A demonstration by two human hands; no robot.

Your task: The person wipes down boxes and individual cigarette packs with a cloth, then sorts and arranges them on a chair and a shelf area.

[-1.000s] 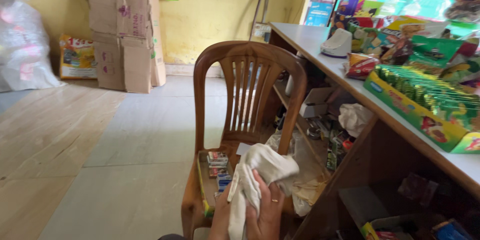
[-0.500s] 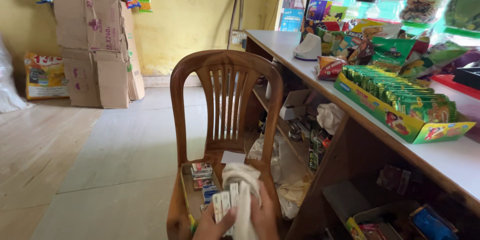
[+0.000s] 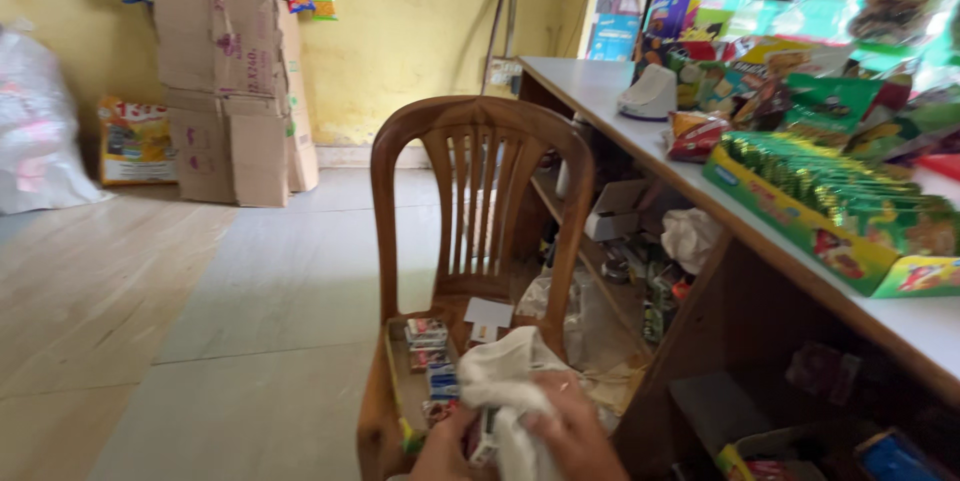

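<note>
At the bottom edge of the head view, my left hand [image 3: 447,447] and my right hand [image 3: 573,434] are closed around a crumpled white cloth [image 3: 505,386]. They hover over the seat of a brown plastic chair [image 3: 480,191]. An open tray of small packets [image 3: 427,366] and a white card [image 3: 489,314] lie on that seat, just beyond the cloth.
To the right runs a shop counter [image 3: 600,91] carrying a green display box of sachets [image 3: 830,211], snack packets and a white device [image 3: 650,93]. Cluttered shelves sit under it. Stacked cardboard boxes [image 3: 235,91] and a white sack [image 3: 40,131] stand by the yellow wall.
The cloth has been bunched smaller and lower in my hands. The view has shifted so the chair sits more centrally and the white sack is back in sight.
</note>
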